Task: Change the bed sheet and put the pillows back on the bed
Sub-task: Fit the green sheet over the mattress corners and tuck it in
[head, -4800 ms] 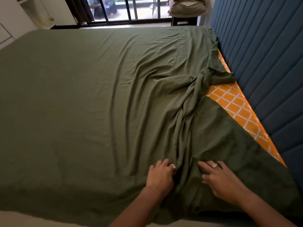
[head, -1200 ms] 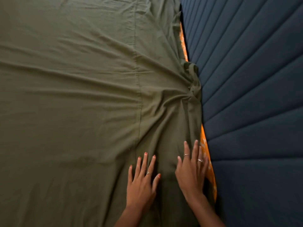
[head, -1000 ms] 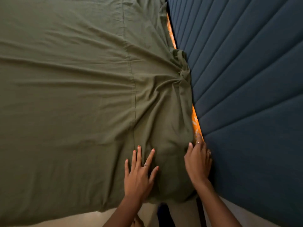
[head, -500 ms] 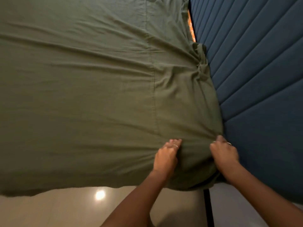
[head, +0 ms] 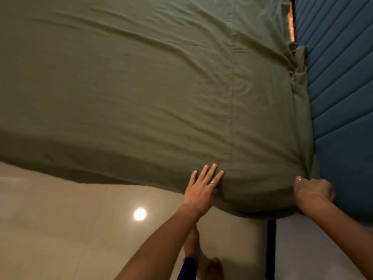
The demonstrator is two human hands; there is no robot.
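Green bed sheet [head: 141,87]: spread across the mattress, hem draped over the near edge. At the corner beside the headboard [head: 343,77], right hand [head: 312,190], flat a second ago, now clenches bunched cloth; left hand [head: 201,188] presses flat, fingers straight. Orange old sheet [head: 290,21], widely exposed earlier, shows only a far sliver. Judgement: corner nearly fitted; pillows absent.

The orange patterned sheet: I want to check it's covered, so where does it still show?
In the head view, the orange patterned sheet peeks out only as a thin strip at the top right, between the green sheet and the blue headboard.
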